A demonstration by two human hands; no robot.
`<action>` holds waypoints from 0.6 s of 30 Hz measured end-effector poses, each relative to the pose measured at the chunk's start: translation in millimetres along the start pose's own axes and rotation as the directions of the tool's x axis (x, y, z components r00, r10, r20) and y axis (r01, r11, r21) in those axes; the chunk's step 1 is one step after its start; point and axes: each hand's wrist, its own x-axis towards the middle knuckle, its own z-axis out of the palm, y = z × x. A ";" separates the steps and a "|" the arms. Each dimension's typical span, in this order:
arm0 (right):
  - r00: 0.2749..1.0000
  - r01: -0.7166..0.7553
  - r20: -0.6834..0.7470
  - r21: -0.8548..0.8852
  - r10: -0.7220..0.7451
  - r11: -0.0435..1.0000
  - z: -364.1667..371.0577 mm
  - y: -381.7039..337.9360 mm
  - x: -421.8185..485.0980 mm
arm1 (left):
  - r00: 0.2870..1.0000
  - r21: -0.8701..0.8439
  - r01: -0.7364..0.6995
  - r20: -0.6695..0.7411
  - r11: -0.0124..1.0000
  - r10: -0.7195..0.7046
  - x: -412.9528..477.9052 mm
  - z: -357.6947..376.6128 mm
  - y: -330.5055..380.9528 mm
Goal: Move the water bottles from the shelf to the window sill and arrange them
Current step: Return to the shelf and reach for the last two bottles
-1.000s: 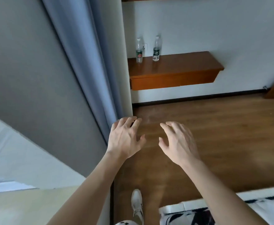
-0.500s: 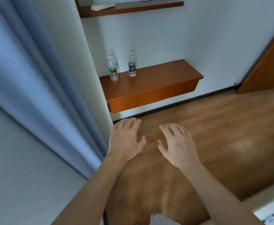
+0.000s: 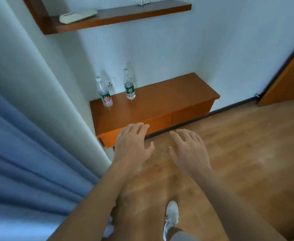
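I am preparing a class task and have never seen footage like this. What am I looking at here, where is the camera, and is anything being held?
The camera sits on a person's head, looking forward and down, so you see their own arms. The left hand and right hand are both open and empty, stretched ahead above a wooden floor. Two water bottles stand upright and apart on the low wooden shelf: a red-labelled bottle and a green-labelled bottle. Neither is touched yet. A blue curtain hangs at the left.
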 end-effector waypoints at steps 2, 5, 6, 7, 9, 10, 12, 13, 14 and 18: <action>1.000 0.017 0.012 -0.012 -0.017 1.000 1.8 17.8 42.3 | 1.000 0.027 0.009 -0.020 1.000 -0.009 42.8 3.3 3.2; 0.998 0.059 -0.012 -0.010 -0.059 0.998 5.0 42.2 98.1 | 0.999 0.054 0.031 -0.037 0.998 -0.029 99.5 6.4 10.7; 0.997 0.071 -0.012 -0.002 -0.072 0.997 5.7 49.5 115.0 | 0.998 0.061 0.040 -0.043 0.997 -0.038 115.7 8.1 12.1; 0.997 0.079 -0.008 0.006 -0.079 0.997 6.4 56.1 130.9 | 0.998 0.065 0.050 -0.044 0.997 -0.047 130.1 10.5 12.3; 0.996 0.094 0.008 0.018 -0.094 0.995 9.9 66.0 157.5 | 0.997 0.074 0.073 -0.035 0.995 -0.071 152.5 16.5 9.4; 0.994 0.104 0.022 0.021 -0.104 0.994 13.3 69.5 168.6 | 0.996 0.077 0.088 -0.029 0.993 -0.086 161.0 19.8 6.8; 0.990 0.131 0.050 0.022 -0.132 0.991 21.8 74.0 190.2 | 0.992 0.085 0.125 -0.020 0.988 -0.124 175.5 26.1 0.5; 0.987 0.145 0.062 0.027 -0.146 0.989 25.9 75.1 201.0 | 0.989 0.087 0.146 -0.013 0.985 -0.146 182.0 29.0 -3.2; 0.985 0.158 0.072 0.036 -0.160 0.987 30.3 75.4 211.8 | 0.986 0.091 0.166 -0.005 0.982 -0.166 187.9 31.5 -7.6; 0.971 0.208 0.103 0.063 -0.214 0.976 46.9 69.8 253.2 | 0.971 0.119 0.238 0.009 0.964 -0.240 207.3 41.8 -31.1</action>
